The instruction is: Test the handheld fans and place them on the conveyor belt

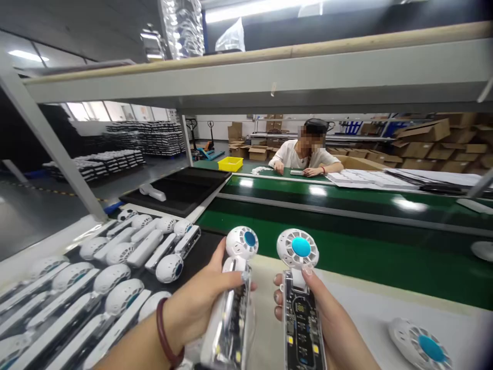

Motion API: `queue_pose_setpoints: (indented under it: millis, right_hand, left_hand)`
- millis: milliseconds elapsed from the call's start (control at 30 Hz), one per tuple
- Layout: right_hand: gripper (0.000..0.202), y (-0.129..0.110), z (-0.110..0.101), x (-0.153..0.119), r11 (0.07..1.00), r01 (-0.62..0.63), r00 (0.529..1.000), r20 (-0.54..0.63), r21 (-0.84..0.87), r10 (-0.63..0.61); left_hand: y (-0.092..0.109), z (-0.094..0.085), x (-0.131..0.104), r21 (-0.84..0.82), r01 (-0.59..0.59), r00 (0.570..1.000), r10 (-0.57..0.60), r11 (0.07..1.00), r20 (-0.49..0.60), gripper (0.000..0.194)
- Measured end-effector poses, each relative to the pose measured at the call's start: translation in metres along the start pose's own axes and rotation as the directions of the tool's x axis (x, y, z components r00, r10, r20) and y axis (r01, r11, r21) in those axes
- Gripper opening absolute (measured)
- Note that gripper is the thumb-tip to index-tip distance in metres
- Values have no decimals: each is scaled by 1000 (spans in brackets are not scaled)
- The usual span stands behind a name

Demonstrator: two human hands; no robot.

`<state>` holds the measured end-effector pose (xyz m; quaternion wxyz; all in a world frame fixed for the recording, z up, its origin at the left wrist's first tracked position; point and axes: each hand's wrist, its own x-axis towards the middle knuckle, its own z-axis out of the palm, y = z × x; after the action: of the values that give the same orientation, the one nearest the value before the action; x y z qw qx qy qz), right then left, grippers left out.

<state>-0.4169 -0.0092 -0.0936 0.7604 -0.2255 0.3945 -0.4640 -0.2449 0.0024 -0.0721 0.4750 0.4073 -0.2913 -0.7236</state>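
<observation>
My left hand (200,303) grips a small handheld fan (234,293) by its clear handle; its round white head with a blue centre points up. My right hand (327,318) holds a second handheld fan (298,288) upright, thumb near the head, and the circuit board shows through the transparent handle. Both fans sit side by side just above the pale table edge (385,308). A dark red band circles my left wrist.
A black tray (208,246) at left holds several white fans. Another fan head (421,344) lies at lower right. A green conveyor belt (346,246) runs across. A seated person (304,154) works opposite, near a yellow bin (230,163) and cardboard boxes.
</observation>
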Motion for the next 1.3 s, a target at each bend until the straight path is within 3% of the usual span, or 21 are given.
queue_pose_setpoints:
  millis: [100,233,333,400,433,467,500,567,633,667,767,833,933,1000,1033,1100,1167,1200,1233,1300]
  right_hand:
    - [47,4,-2,12,1000,10,999,-46,-17,-10]
    - [40,12,-1,31,997,56,997,-49,-49,-58]
    - [43,22,6,52,990,77,997,-1,-122,-78]
    - [47,30,12,71,959,132,990,82,-252,-115]
    - [48,33,16,81,922,176,982,130,-346,-138]
    - [48,35,19,90,859,234,968,192,-455,-162]
    - [50,36,23,100,739,330,939,282,-587,-195]
    - [56,35,31,117,329,561,827,522,-759,-206]
    - [57,35,41,132,-74,733,670,736,-677,-97]
    - [53,36,47,139,-193,782,601,799,-593,-21]
    - [34,45,68,159,-294,871,454,875,-395,169]
    - [26,56,80,170,-335,894,391,884,-298,256]
    - [25,68,90,175,-362,892,377,887,-271,265]
    - [34,66,84,168,-360,874,413,888,-326,200]
    - [42,61,76,161,-346,854,457,878,-389,142]
    - [57,43,44,145,-314,758,599,800,-572,-12]
    - [55,16,-12,126,-331,547,755,624,-769,-202]
    - [53,2,-48,116,-386,397,791,524,-833,-316]
    - [53,-12,-89,104,-433,233,787,430,-871,-441]
    - [63,-32,-174,77,-423,-71,718,248,-903,-650]
  left_hand:
    - [16,-34,-1,141,78,988,-58,987,-142,92]
    - [42,-74,-3,452,152,984,-92,879,-152,88]
    - [53,-97,13,827,123,972,101,549,-212,68]
    - [49,-112,31,930,143,950,218,337,-225,62]
    - [45,-119,40,949,155,944,243,274,-224,61]
    - [39,-126,49,960,163,941,256,228,-220,62]
    - [32,-132,56,971,166,941,267,173,-209,63]
    - [19,-142,65,983,169,940,290,69,-182,63]
    - [10,-147,69,983,181,940,298,-23,-166,63]
    - [7,-147,69,980,189,942,294,-67,-162,64]
    - [9,-148,66,960,202,954,261,-192,-148,65]
    - [14,-148,63,944,194,961,243,-266,-129,61]
    - [22,-148,55,927,166,969,232,-337,-89,53]
    - [25,-146,48,920,162,965,252,-357,-72,51]
    - [26,-144,45,917,164,960,274,-363,-63,52]
    - [25,-138,40,920,143,953,302,-364,-29,51]
    - [22,-130,36,932,75,972,236,-353,11,48]
    - [21,-127,35,935,37,984,177,-352,28,49]
    - [19,-125,34,933,10,991,125,-359,37,52]
    - [15,-123,33,917,-12,996,77,-398,46,59]
